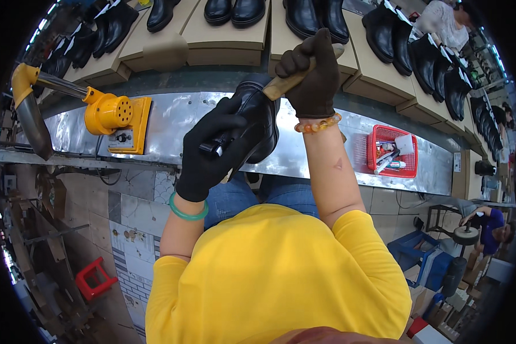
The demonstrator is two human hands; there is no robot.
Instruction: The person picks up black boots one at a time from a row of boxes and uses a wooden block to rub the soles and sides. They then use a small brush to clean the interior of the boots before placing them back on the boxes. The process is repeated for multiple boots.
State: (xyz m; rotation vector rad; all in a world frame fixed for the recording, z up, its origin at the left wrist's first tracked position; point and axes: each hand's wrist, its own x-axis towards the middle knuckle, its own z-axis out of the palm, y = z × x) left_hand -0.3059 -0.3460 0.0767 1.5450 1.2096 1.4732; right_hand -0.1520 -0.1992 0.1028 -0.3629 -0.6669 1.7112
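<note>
My left hand [215, 143], in a black glove, is wrapped round a black leather boot [264, 117] held over the metal bench. A small black piece with a shiny end [213, 150] shows by its fingers; I cannot tell what it is. My right hand [312, 74], also gloved, is closed in a fist on a tan wooden tool [282, 87]. One flat end of that tool meets the upper part of the boot; its other end sticks out past the fist. Whether it has bristles or a blade, I cannot see.
Across the metal bench [180, 132], a yellow machine [112, 114] stands left and a red basket [393, 152] of tubes and small items right. Cardboard boxes [226, 43] bearing black boots line the far side. A red stool [96, 279] is on the floor; two people are at right.
</note>
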